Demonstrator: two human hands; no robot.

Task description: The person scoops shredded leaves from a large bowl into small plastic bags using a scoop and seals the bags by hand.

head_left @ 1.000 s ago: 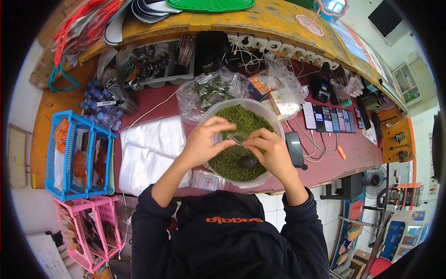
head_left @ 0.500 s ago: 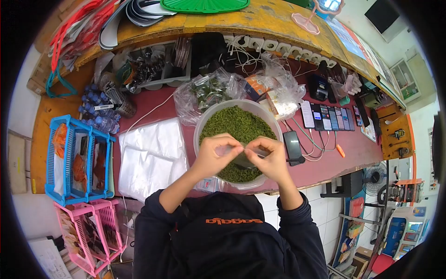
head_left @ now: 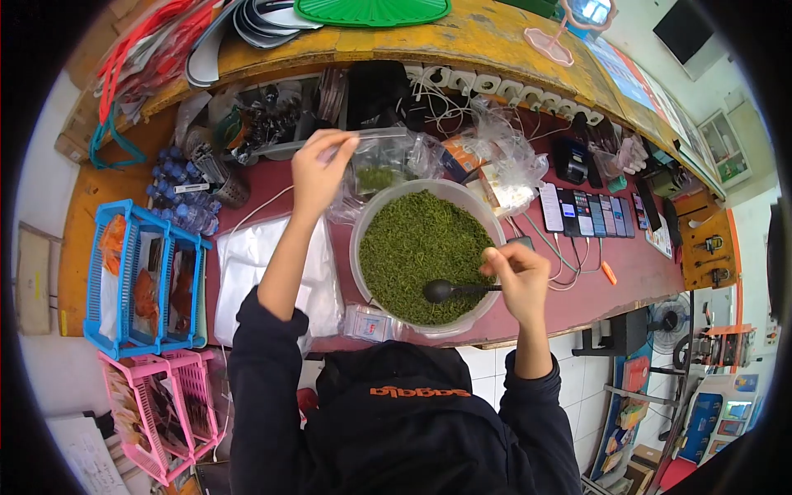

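A round translucent tub (head_left: 360, 272) holds finely chopped dried green leaves (head_left: 421, 239). My left hand (head_left: 318, 177) is raised to the tub's upper left, its thumb and fingers closed on the top edge of a clear plastic bag (head_left: 379, 148). Green leaf matter shows at the bottom of this bag, though its outline blends with the bags behind. A black spoon (head_left: 441, 290) rests on the leaves, its handle pointing right. My right hand (head_left: 521, 276) is at the tub's right rim, fingers curled and pinched by the handle's end; whether they grip it is hidden.
Flat clear bags (head_left: 276, 289) are stacked left of the tub, beside a blue basket (head_left: 103, 280) and a pink basket (head_left: 157, 396). Several phones (head_left: 584, 213) with charging cables lie at right. A small packet (head_left: 369, 323) sits by the tub's front. A yellow wooden shelf (head_left: 371, 45) overhangs the back.
My hands, earlier pinched together over the tub, have separated. The left has carried the bag up and left; the right has moved to the right rim. The spoon is now uncovered.
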